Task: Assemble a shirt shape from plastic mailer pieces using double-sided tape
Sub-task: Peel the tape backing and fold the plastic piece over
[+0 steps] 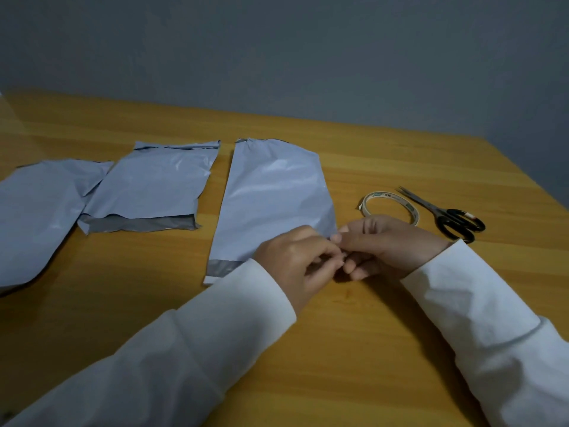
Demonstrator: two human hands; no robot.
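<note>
**Fingers meet at the mailer's lower right corner**

Just right of frame centre, the left hand [297, 257] and right hand [386, 246] pinch together at the near corner of the middle mailer piece [274, 195]; whether they hold tape I cannot tell. Two more mailer pieces [147, 186] lie at left. The tape roll [389, 206] and scissors [452, 218] sit to the right. A sticky strip could fold onto itself or wrinkle the thin plastic.
</note>
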